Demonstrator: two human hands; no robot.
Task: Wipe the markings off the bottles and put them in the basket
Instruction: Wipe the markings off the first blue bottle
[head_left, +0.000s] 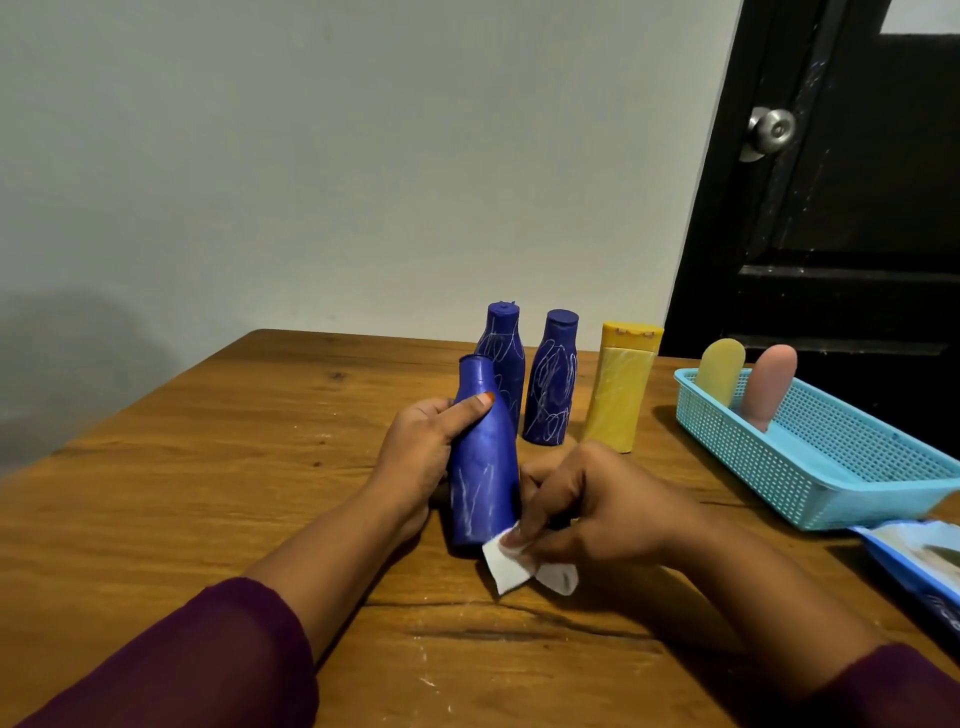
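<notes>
Blue bottle (485, 467), left of the basket (831, 467), stood gripped by left hand (421, 457) fingers. Right hand (587, 499) pinched a white wipe (511, 564) at its base; scribbles (467, 493) partly remained. 2 bottles (719, 376) sat in the basket, prob. clean. 3 marked ones (550, 384) stood left of it, undone.

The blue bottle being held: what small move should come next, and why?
Probably rub the wipe up over the lower half of the blue bottle. White scribbles show there, while its upper part looks clean. The left hand grips the bottle, and the right hand pinches the wipe close by its base.
</notes>
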